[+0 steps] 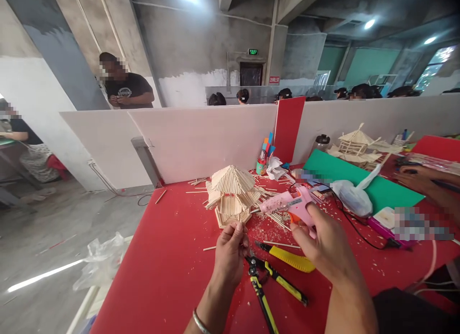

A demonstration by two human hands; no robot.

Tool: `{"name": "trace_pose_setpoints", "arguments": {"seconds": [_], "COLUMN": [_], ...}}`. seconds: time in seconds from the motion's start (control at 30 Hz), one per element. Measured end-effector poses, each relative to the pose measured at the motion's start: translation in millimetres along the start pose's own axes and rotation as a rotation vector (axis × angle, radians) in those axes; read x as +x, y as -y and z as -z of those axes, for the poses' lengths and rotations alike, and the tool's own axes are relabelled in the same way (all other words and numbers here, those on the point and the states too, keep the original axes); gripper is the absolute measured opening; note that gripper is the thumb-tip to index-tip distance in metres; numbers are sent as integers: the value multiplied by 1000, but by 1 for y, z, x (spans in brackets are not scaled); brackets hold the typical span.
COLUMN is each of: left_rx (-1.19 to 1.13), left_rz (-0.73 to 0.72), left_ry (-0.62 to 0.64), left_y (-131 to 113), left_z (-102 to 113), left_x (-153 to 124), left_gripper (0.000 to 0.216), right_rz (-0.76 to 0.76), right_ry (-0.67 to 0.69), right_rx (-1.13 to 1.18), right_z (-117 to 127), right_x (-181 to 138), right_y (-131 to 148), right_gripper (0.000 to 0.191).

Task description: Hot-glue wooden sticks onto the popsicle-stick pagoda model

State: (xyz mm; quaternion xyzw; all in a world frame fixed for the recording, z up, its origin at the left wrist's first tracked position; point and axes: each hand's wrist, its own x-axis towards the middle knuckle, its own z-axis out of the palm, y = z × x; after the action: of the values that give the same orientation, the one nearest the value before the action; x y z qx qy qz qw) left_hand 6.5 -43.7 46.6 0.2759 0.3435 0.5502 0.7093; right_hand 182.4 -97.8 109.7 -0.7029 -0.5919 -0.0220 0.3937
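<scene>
My right hand [323,243] is wrapped round the handle of a pink glue gun [300,203] with an orange trigger. Its metal nozzle points left, at the front right of a small pavilion model [232,180] built from thin wooden sticks. Just in front of the model's base, my left hand [232,245] is closed in a pinch; whatever lies between its fingertips is too small to make out. Below the hands rest pliers [271,279] with black and yellow handles. A yellow utility knife [291,258] lies beside them.
Loose sticks and shavings litter the red table [172,257]. To the right are a green board [362,180], a plastic bag [354,197], a black cable and another stick model [354,144]. A white partition [208,140] borders the back. At far right, another person's hand [419,173] shows.
</scene>
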Motion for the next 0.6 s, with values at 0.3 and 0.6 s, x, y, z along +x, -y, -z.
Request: {"name": "trace_pose_setpoints", "arguments": {"seconds": [0.3, 0.6], "left_rx": [-84, -141], "left_rz": [21, 64], "left_ry": [-89, -99], "left_y": [9, 10], "left_z": [-9, -11], "left_x": [13, 20], "left_gripper": [46, 46], "right_rz": [6, 25], "right_ry": [-209, -169], "right_rx": [-383, -371], "right_z": [-30, -45], "right_x": [8, 6], "right_y": [1, -6], "right_gripper": [39, 35]}}
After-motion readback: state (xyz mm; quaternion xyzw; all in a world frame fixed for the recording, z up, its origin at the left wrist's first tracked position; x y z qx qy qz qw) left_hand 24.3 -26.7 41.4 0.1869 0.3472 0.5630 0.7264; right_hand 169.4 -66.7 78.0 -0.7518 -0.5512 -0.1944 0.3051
